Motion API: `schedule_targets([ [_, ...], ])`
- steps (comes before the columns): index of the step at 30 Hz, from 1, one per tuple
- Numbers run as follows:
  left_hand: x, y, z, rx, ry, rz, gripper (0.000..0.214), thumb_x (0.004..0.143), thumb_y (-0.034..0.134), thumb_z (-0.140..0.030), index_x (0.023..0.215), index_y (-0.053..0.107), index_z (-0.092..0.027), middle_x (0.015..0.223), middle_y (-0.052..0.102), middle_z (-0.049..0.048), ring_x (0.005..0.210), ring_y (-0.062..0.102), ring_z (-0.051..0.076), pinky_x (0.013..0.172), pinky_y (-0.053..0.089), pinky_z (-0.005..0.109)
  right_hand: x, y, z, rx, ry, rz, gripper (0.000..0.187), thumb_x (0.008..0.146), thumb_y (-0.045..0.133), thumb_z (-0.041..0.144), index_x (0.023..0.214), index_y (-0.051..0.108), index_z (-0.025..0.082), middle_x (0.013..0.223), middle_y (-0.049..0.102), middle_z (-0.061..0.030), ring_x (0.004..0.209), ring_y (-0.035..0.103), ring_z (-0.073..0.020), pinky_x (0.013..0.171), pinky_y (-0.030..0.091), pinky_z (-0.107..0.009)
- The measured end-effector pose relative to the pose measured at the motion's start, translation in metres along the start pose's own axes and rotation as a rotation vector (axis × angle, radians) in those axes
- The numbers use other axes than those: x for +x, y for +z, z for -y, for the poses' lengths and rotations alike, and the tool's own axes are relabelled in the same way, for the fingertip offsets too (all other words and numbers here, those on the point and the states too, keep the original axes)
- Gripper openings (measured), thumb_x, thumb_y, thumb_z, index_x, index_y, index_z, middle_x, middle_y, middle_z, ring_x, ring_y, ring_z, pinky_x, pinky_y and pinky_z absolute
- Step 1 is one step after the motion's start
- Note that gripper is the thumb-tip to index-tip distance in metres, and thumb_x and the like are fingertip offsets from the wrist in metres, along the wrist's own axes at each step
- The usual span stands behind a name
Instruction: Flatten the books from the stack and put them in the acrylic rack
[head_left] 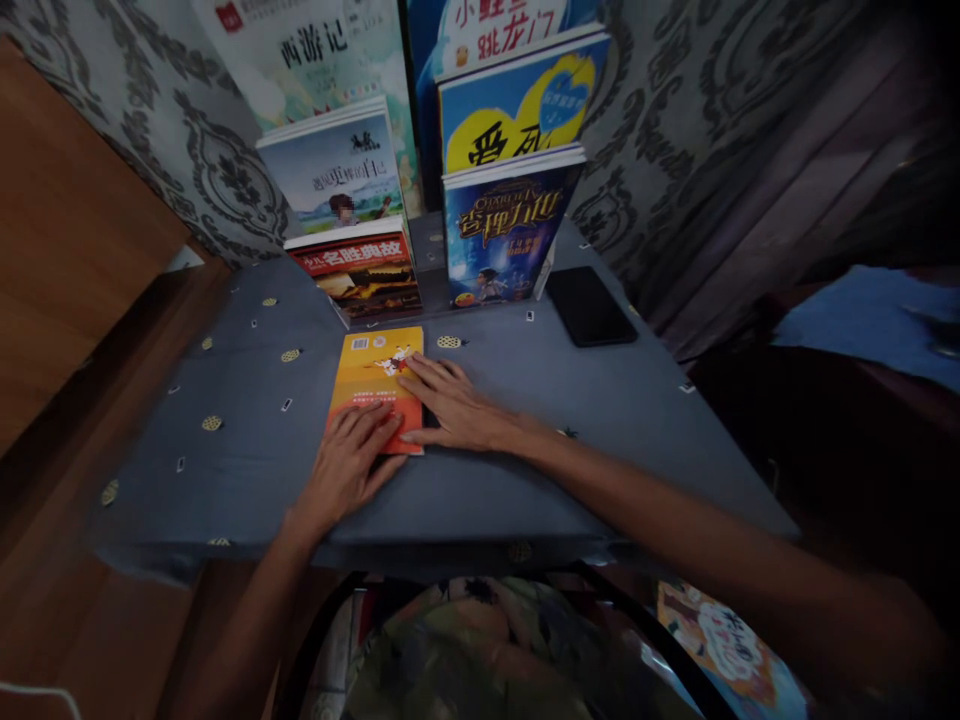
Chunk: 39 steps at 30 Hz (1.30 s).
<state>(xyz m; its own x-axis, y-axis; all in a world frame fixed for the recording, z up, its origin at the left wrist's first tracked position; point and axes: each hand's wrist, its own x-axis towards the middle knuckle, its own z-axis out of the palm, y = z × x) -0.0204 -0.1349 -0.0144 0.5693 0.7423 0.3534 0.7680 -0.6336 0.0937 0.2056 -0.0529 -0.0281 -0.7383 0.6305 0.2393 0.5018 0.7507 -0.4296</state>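
A yellow and orange book (367, 375) lies closed and flat on the dark grey cloth of the table (285, 490), with a barcode at its far left corner. My left hand (356, 450) rests on its lower left part, fingers stretched over the cover. From the right, my right hand (454, 405) lies with its fingers on the book's right edge and its palm over the cloth. Neither hand grips anything. Just beyond the book stands a red-topped book (367, 275), and right of that a dark blue book (506, 235).
Behind these stand more upright books, among them a landscape-covered book (334, 165) and a blue and yellow book (525, 95). A black phone (589, 305) lies at the table's right. Patterned curtains (232, 160) hang behind. Below the front edge is a colourful book (720, 640).
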Motion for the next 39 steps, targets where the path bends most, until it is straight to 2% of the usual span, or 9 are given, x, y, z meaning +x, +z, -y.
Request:
schedule_targets([
  [5,0.008,-0.011,0.004,-0.114,-0.052,0.051,0.037,0.102,0.047,-0.036,0.134,0.060,-0.023,0.133,0.063,0.0099,0.124,0.057,0.024,0.107,0.044,0.046,0.000,0.001,-0.002,-0.003,0.002,0.018,0.087,0.092,0.049,0.070,0.156,0.033,0.013,0.165,0.022,-0.0229,0.155,0.014,-0.0342,0.121,0.019,-0.059],
  [9,0.023,-0.013,0.018,-0.134,-0.096,0.100,0.037,0.104,0.041,-0.034,0.133,0.060,-0.021,0.133,0.063,0.0104,0.123,0.058,0.023,0.107,0.045,0.043,0.000,0.000,0.000,-0.005,0.006,0.021,0.089,0.092,0.049,0.071,0.157,0.031,0.012,0.166,0.021,-0.0229,0.155,0.015,-0.0350,0.122,0.019,-0.059],
  [15,0.067,0.005,0.045,-0.082,-0.065,0.187,0.041,0.103,0.040,-0.032,0.139,0.056,-0.019,0.144,0.057,0.0125,0.134,0.052,0.025,0.112,0.041,0.046,0.000,-0.002,0.001,0.049,0.037,0.041,0.106,0.089,0.052,0.073,0.161,0.011,0.006,0.166,0.018,-0.0254,0.156,0.013,-0.0331,0.124,0.016,-0.057],
  [20,0.110,0.023,0.062,-0.043,-0.086,0.232,0.046,0.099,0.043,-0.025,0.144,0.051,-0.017,0.149,0.053,0.0138,0.139,0.048,0.026,0.117,0.035,0.048,0.000,0.000,0.000,0.092,0.043,0.009,0.112,0.088,0.053,0.073,0.161,-0.003,0.009,0.167,0.009,-0.0252,0.157,0.005,-0.0330,0.124,0.014,-0.059],
  [24,0.124,0.037,0.070,-0.060,-0.089,0.184,0.051,0.094,0.043,-0.015,0.145,0.050,-0.016,0.148,0.054,0.0146,0.138,0.049,0.025,0.116,0.037,0.047,0.000,-0.005,0.002,0.103,0.069,0.051,0.113,0.087,0.058,0.072,0.162,-0.001,0.010,0.167,0.008,-0.0254,0.157,0.004,-0.0329,0.125,0.011,-0.057],
  [29,0.121,0.049,0.073,-0.075,-0.077,0.082,0.051,0.093,0.044,-0.013,0.142,0.054,-0.020,0.146,0.057,0.0128,0.137,0.051,0.024,0.116,0.038,0.049,0.000,-0.011,0.003,0.119,0.104,0.113,0.114,0.085,0.058,0.074,0.162,0.004,0.008,0.168,0.006,-0.0247,0.157,0.003,-0.0331,0.125,0.010,-0.055],
  [34,0.117,0.050,0.072,-0.116,-0.091,-0.024,0.045,0.093,0.040,-0.011,0.134,0.059,-0.016,0.138,0.063,0.0145,0.128,0.058,0.024,0.112,0.044,0.048,0.008,-0.013,0.004,0.119,0.152,0.124,0.112,0.085,0.054,0.076,0.161,0.011,0.006,0.167,0.010,-0.0241,0.156,0.007,-0.0334,0.126,0.010,-0.053],
  [39,0.118,0.047,0.071,-0.151,-0.168,-0.085,0.043,0.092,0.038,-0.007,0.127,0.061,-0.015,0.124,0.068,0.0141,0.116,0.064,0.023,0.105,0.050,0.044,0.035,-0.014,0.002,0.080,0.188,0.098,0.105,0.087,0.059,0.066,0.159,0.017,0.002,0.166,0.016,-0.0251,0.156,0.013,-0.0329,0.125,0.014,-0.054],
])
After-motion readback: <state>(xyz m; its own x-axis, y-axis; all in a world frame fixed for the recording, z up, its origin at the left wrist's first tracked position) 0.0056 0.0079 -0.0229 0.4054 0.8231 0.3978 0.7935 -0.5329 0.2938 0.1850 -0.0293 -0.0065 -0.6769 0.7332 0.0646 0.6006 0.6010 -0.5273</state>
